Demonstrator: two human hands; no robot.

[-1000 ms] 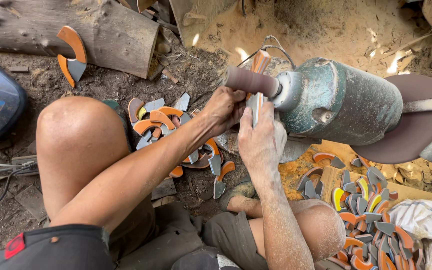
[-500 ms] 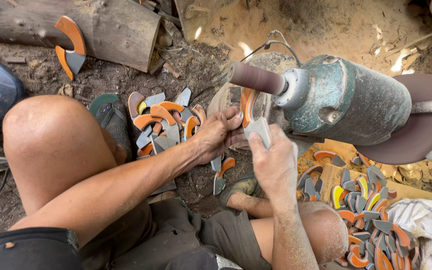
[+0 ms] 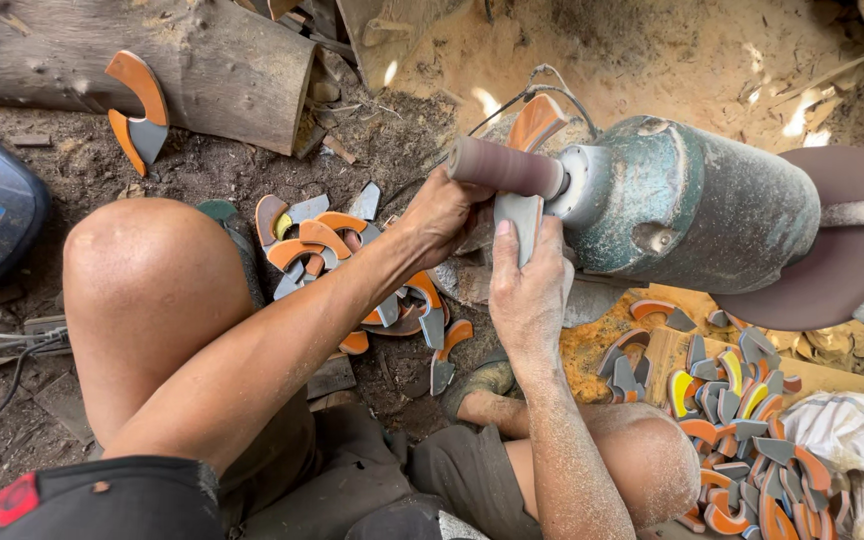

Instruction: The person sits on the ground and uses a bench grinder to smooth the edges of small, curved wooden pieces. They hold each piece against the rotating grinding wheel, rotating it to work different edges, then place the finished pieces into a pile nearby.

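**Curved handle blank held against the sanding drum**

Since the earlier frame, both hands are seen shifted slightly along the drum, and the orange end of the piece is now raised above the drum instead of lying in front of it.

Largest in view, the green motor housing (image 3: 687, 215) is mounted across the ground, with a dark sanding disc (image 3: 842, 250) on its far end and a brown sanding drum (image 3: 505, 167) on its near end. A log (image 3: 102, 45) is laid at the top left, with one finished-looking piece (image 3: 137, 110) leaned on it.

Two heaps of orange-and-grey curved pieces are seen: one (image 3: 332, 255) by the left knee, another (image 3: 742, 420) by the right leg. Which heap is sanded cannot be told; judged by their size, much work appears to remain.

The curved blank (image 3: 520, 215) is pressed up against the drum from beneath. It is gripped by the right hand (image 3: 530, 290), fingers closed round its grey lower part, while its upper part is pinched by the left hand (image 3: 442, 215) behind the drum.
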